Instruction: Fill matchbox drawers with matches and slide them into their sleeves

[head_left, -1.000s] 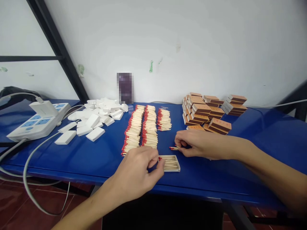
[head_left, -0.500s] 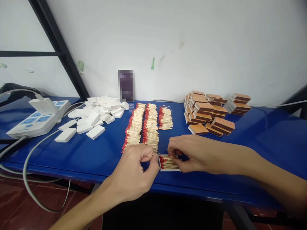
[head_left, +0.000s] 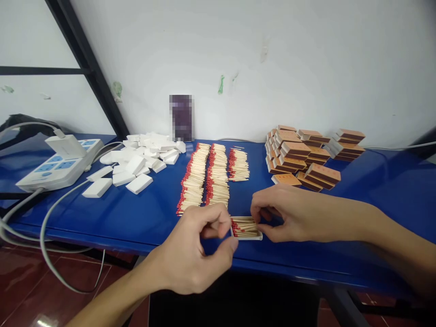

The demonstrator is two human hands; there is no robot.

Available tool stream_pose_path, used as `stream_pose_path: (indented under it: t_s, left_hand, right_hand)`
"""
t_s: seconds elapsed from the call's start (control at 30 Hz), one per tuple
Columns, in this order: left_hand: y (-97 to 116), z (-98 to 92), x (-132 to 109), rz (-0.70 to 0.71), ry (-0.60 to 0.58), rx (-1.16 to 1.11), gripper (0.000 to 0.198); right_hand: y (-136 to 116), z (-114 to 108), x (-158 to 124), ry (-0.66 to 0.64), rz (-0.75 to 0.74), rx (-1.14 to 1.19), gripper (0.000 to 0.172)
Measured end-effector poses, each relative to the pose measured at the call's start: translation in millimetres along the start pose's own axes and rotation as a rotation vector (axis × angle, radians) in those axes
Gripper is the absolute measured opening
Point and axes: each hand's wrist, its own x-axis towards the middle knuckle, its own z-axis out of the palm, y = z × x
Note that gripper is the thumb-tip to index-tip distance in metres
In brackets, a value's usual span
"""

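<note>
A white matchbox tray (head_left: pixel 245 238) filled with red-tipped matches (head_left: pixel 242 226) lies near the table's front edge. My left hand (head_left: pixel 204 250) is at its left end, thumb and forefinger apart and nothing visible between them. At the opposite end, the curled fingers and thumb of my right hand (head_left: pixel 282 213) close on the tray's edge, partly hiding it. Two long rows of matches, a left row (head_left: pixel 194 175) and a middle row (head_left: pixel 217 175), run back from my left hand. A shorter row (head_left: pixel 239 164) lies to their right.
White trays (head_left: pixel 139 163) are heaped at the back left, beside a power strip (head_left: pixel 57 165) with a charger and cables. Orange matchbox sleeves (head_left: pixel 293 147) are stacked at the back right. An upright pixelated dark object (head_left: pixel 182 118) leans against the wall.
My left thumb and forefinger have spread apart. My right fingers have shifted from over the matches to the tray's right end. The whole view has moved slightly.
</note>
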Motion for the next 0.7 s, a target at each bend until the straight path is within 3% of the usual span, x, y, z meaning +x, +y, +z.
stream_pose_path:
  t_s: [0.2,0.4,0.6,0.7]
  left_hand:
    - [-4.5,2.3,4.2,0.05,0.0,0.113,0.005]
    - [-4.5,-2.6,0.0,0.093,-0.1,0.001,0.015]
    - [-4.4,-4.5,-2.3,0.408,-0.257,-0.169,0.014]
    - [-7.6,-6.6,-3.9,0.473,-0.295,-0.126,0.021]
  right_hand:
    - [0.0,2.0,3.1,0.013,-0.051,0.025,0.005]
    - [-3.7,5.4,6.5,0.038,-0.088,0.035,0.002]
    - [-11.6,8.0,9.7,0.043,-0.129,0.047,0.007]
    - [-11.3,8.4,9.9,0.085,-0.172,0.034,0.006]
